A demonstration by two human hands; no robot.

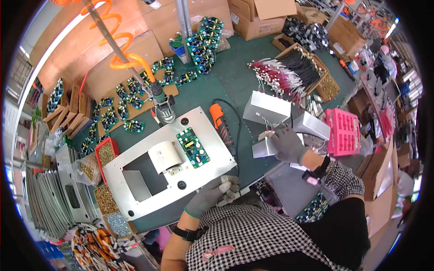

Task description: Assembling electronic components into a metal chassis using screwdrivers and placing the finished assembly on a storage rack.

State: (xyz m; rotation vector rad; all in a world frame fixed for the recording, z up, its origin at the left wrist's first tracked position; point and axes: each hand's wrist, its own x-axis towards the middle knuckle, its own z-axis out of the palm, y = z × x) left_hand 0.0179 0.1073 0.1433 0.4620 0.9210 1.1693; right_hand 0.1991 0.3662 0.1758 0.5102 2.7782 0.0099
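My right hand (288, 144), in a grey glove, reaches in among silver metal boxes on the right of the bench. Its fingers are bent over a small silver metal box (263, 148) and seem to grip its upper edge; the glove hides part of the contact. A larger silver box (267, 107) with wires stands just beyond. My left hand (211, 197), also gloved, is closed at the front edge of a white metal panel (209, 121); what its curled fingers hold, if anything, is hidden. The panel carries a green circuit board (193, 147) and a white cylinder (164, 156).
A power screwdriver (163, 107) on an orange coiled hose hangs over the panel's far edge. Beyond the panel lies an orange-handled tool (220, 124). Bundled wires (294, 72) and a pink tray (342, 132) are at right. A red screw bin (106, 153) stands left.
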